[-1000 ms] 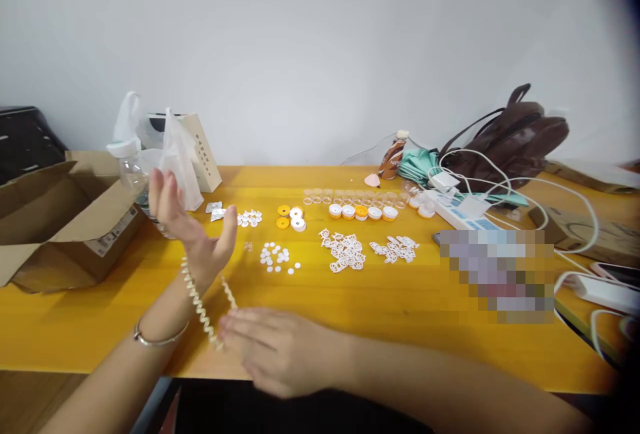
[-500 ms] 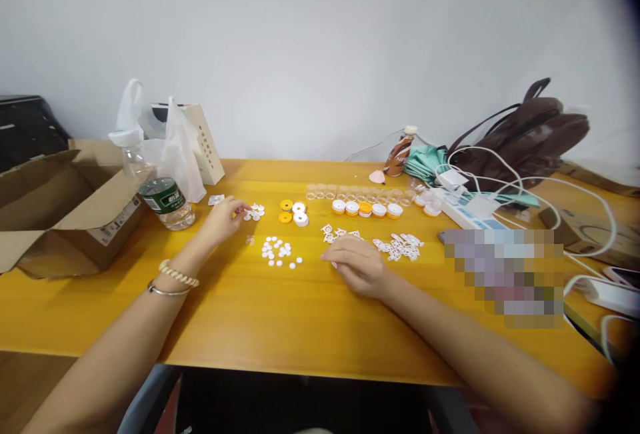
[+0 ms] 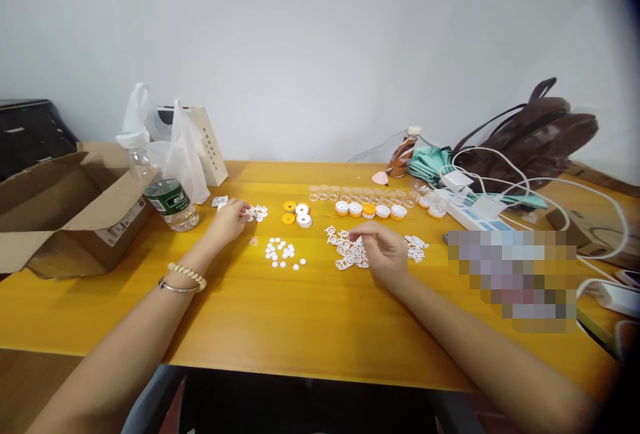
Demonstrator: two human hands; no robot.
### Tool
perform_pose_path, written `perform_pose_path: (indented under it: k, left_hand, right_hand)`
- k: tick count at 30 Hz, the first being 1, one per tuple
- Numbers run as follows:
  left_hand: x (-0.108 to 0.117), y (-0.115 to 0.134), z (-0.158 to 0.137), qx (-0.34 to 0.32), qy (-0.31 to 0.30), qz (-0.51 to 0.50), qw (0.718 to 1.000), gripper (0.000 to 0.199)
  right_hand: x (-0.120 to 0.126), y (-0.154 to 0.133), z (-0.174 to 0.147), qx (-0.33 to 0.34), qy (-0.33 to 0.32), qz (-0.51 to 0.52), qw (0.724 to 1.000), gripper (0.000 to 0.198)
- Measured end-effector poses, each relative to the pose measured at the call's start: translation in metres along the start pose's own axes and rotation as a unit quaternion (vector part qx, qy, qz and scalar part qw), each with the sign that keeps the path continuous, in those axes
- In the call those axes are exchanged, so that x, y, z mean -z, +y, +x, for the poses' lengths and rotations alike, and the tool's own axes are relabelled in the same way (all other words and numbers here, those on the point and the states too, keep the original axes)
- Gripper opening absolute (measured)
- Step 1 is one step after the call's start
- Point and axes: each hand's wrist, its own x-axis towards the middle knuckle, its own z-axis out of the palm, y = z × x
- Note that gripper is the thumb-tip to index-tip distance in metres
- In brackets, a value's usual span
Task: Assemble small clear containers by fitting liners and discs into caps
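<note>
My left hand (image 3: 231, 220) is closed at the fingertips, right beside a small cluster of white plastic pieces (image 3: 258, 213). Whatever lies between its fingertips is too small to make out. My right hand (image 3: 384, 251) hovers over white openwork plastic parts (image 3: 351, 255), its fingers stretched left and the thumb apart below; I see nothing held. More such parts (image 3: 416, 247) lie to its right. White discs (image 3: 280, 251) are scattered between the hands. Behind them sit yellow spools (image 3: 289, 219) and white spools (image 3: 303, 220). A row of white and orange round pieces (image 3: 355, 210) stands farther right.
Clear round cups (image 3: 345, 194) line up at the back. On the left are a cardboard box (image 3: 107, 214), a water bottle (image 3: 173, 204) and a plastic bag (image 3: 187, 154). At right lie a power strip (image 3: 463, 211) with cables, a brown bag (image 3: 530, 134) and a drink bottle (image 3: 404, 153).
My right hand has moved right and up, uncovering the openwork parts on its left. My left hand stays by the white cluster. The whole view has shifted slightly.
</note>
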Motion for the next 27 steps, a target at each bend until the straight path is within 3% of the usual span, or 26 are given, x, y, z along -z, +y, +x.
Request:
perform_pose_path:
  k: [6, 9, 13, 16, 19, 23, 27]
  left_hand:
    - [-0.006, -0.004, -0.001, -0.009, -0.017, -0.011, 1.000, 0.011]
    - [0.000, 0.008, -0.003, -0.015, -0.014, -0.019, 1.000, 0.010]
    - [0.011, 0.060, -0.026, -0.060, 0.004, -0.059, 0.996, 0.013]
    - [0.006, 0.107, -0.052, -0.210, -0.049, -0.151, 0.965, 0.016]
    - [-0.014, 0.133, -0.070, -0.269, -0.073, -0.138, 0.950, 0.015]
    - [-0.031, 0.135, -0.076, -0.270, -0.078, -0.141, 0.949, 0.013]
    - [-0.020, 0.124, -0.064, -0.219, -0.047, -0.151, 0.963, 0.019]
  right_hand:
    - [0.001, 0.003, 0.004, -0.026, 0.006, -0.022, 0.999, 0.019]
    - [0.004, 0.006, 0.007, -0.032, 0.021, -0.033, 0.999, 0.019]
    - [0.006, 0.014, 0.008, -0.055, 0.039, -0.032, 0.997, 0.020]
    - [0.004, 0.016, 0.008, -0.062, 0.035, -0.031, 0.997, 0.020]
    - [0.001, 0.014, 0.009, -0.055, 0.010, -0.038, 0.998, 0.018]
    - [-0.002, 0.009, 0.009, -0.056, -0.020, -0.043, 0.997, 0.018]
    - [-0.002, 0.009, 0.009, -0.055, -0.022, -0.045, 0.997, 0.019]
